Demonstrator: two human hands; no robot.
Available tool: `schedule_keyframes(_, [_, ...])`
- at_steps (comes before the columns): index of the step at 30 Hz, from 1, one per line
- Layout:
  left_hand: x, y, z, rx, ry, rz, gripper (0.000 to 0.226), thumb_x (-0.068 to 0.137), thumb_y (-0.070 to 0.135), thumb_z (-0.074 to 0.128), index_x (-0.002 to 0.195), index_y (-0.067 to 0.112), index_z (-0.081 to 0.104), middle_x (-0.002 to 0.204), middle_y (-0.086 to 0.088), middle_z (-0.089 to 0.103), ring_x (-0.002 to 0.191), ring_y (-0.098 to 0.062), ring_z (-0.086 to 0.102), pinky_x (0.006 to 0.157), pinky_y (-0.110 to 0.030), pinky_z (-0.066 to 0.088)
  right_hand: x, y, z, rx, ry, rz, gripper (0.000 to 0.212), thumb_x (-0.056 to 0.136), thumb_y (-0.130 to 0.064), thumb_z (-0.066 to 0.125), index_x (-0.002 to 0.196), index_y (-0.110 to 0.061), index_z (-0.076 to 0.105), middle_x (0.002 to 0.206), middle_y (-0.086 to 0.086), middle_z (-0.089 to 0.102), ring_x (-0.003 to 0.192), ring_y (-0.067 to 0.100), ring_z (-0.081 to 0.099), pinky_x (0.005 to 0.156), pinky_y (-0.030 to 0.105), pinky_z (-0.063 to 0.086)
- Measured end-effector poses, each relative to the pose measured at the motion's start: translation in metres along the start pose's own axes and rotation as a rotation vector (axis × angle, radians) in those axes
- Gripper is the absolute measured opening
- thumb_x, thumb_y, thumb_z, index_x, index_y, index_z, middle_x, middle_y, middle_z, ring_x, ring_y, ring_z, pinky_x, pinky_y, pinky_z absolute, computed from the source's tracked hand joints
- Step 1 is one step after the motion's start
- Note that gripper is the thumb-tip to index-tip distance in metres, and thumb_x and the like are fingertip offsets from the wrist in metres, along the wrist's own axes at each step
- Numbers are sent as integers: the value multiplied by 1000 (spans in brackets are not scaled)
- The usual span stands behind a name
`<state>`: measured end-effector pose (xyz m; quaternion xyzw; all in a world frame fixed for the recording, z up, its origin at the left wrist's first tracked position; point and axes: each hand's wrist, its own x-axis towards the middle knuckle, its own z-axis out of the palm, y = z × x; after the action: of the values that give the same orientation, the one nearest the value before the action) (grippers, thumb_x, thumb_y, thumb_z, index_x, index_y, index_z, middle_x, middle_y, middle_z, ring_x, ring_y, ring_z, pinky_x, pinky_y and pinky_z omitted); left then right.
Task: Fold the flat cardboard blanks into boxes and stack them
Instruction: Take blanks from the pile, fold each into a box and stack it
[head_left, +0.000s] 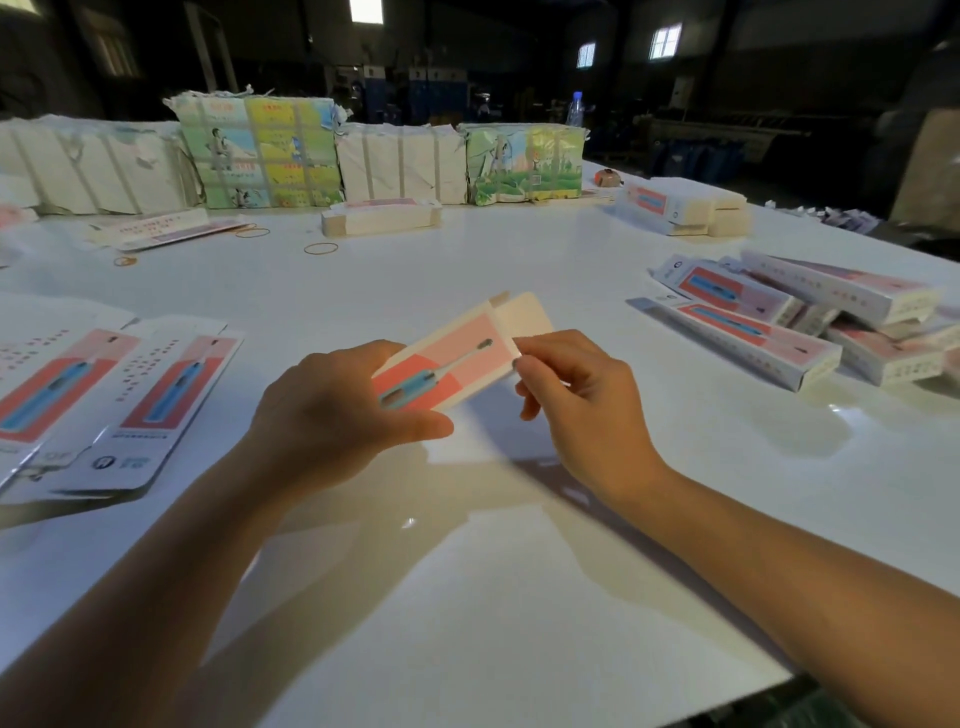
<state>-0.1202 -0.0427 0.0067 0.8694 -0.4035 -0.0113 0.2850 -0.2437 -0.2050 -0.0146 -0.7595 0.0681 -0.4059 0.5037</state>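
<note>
White and glossy, the worktop (519, 571) fills a dim warehouse room, with wrapped bundles of printed card (260, 150) lined along its far edge. You hold one box (447, 364) in the air over the middle of the worktop: your left hand (332, 410) is curled round its near end, and your right hand (582, 395) pinches the far end just beside the open end flap (530, 317), which stands out and is not yet tucked. The box looks at least partly opened up, so this one seems mid-fold, with its end closure to finish.

To your right a loose pile of folded boxes (810, 322) lies on the worktop, several overlapping at angles rather than squared up, so some of the work is done, though the stacking looks rough. To your left flat blanks (171, 395) lie spread out, and a thicker stack of blanks (382, 215) sits farther back, near some rubber bands (320, 249). Plenty remains to fold.
</note>
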Motion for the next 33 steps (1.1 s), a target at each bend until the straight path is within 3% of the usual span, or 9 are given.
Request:
schedule_keyframes(6, [-5, 5, -2, 38, -49, 36, 54, 55, 69, 53, 102, 44, 46, 100, 18, 57, 88, -13, 61, 79, -35, 52, 4, 3, -6, -58, -85, 109, 54, 92, -11, 58, 140, -29, 40, 87, 4, 58, 72, 12, 53, 64, 29, 50])
schedule_keyframes(13, [-5, 9, 3, 110, -29, 19, 65, 54, 72, 48, 110, 40, 50, 109, 11, 63, 90, -17, 61, 78, -34, 52, 1, -2, -2, -34, -61, 85, 28, 88, -4, 58, 94, -31, 62, 85, 5, 61, 67, 10, 51, 61, 28, 43])
schedule_keyframes(17, [-6, 10, 7, 135, -9, 23, 69, 55, 74, 45, 113, 37, 52, 110, 10, 64, 90, -18, 61, 79, -35, 52, 1, -2, -1, -87, -92, 53, 36, 93, -7, 54, 95, -43, 59, 85, -11, 53, 69, 6, 51, 66, 20, 42])
schedule_keyframes(21, [-5, 9, 6, 113, -5, 12, 66, 56, 74, 45, 110, 37, 51, 108, 10, 63, 87, -16, 61, 78, -35, 53, 4, -4, -4, -246, -49, -14, 32, 90, -16, 61, 106, -44, 60, 93, -6, 47, 82, -2, 48, 78, 11, 36])
schedule_keyframes(22, [-5, 9, 5, 101, 1, 7, 64, 56, 74, 45, 108, 37, 51, 107, 11, 63, 87, -15, 61, 78, -35, 53, 6, -3, -6, -306, 3, -7, 36, 87, -23, 66, 119, -38, 57, 104, -4, 45, 96, 3, 47, 85, 16, 36])
schedule_keyframes(24, [-4, 10, 4, 77, 17, -3, 66, 57, 75, 45, 110, 36, 52, 105, 11, 63, 87, -15, 61, 78, -37, 53, 11, 0, -11, -284, 90, 117, 77, 78, -32, 75, 143, -31, 33, 130, -2, 36, 116, 12, 41, 96, 28, 37])
schedule_keyframes(26, [-5, 12, 4, 63, 14, -4, 70, 58, 78, 46, 113, 35, 52, 106, 12, 63, 88, -16, 61, 79, -38, 53, 15, 0, -12, 104, 35, 394, 97, 70, -24, 80, 148, -29, 22, 139, 0, 40, 116, 17, 49, 91, 38, 47])
schedule_keyframes(29, [-7, 16, 6, 44, -19, 18, 72, 61, 79, 48, 116, 33, 52, 106, 13, 61, 87, -14, 60, 78, -35, 53, 17, 0, -9, 724, -231, 605, 58, 72, -7, 67, 127, -7, 53, 111, 11, 66, 99, 27, 65, 81, 42, 57])
schedule_keyframes(33, [-8, 19, 7, 8, -32, 35, 57, 59, 71, 47, 106, 40, 47, 102, 14, 61, 86, -14, 61, 79, -36, 53, 13, 4, -4, 523, -165, 323, 27, 85, 4, 57, 108, -10, 63, 95, 9, 71, 91, 25, 69, 82, 38, 57])
